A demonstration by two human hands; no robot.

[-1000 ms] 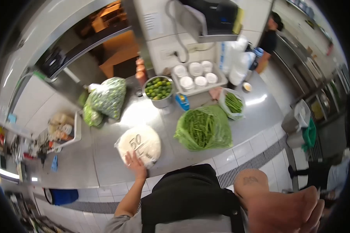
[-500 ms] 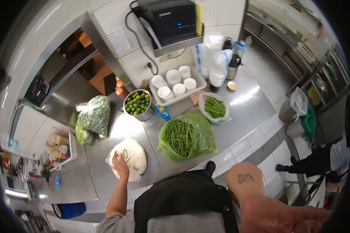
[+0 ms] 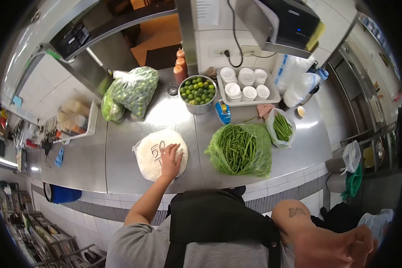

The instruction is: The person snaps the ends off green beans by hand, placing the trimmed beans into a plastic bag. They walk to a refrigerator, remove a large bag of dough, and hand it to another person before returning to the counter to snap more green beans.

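Note:
My left hand [image 3: 172,161] lies on a clear plastic bag of white contents [image 3: 149,154], fingers spread over its right side. "50" is written in dark marks on the bag; the hand covers part of the writing. My right hand [image 3: 337,248] is raised at the lower right, close to the camera and away from the counter. Its fingers are blurred and partly lost at the dark edge, so its grip cannot be made out. A large green bag of green beans [image 3: 239,152] sits right of the white bag, beside a smaller bag of beans [image 3: 281,127].
Behind are a metal pot of limes [image 3: 197,94], a blue tape dispenser [image 3: 223,112] and a tray [image 3: 250,102] of stacked white cups. Bagged green produce [image 3: 136,91] lies left. Sauce bottles [image 3: 179,67] stand by the pass. A person's clothing [image 3: 375,223] shows at right.
The view has swung right and levelled. My left hand has slid from the left part of the white bag to its right side, uncovering the writing. My right hand stays raised at the lower right.

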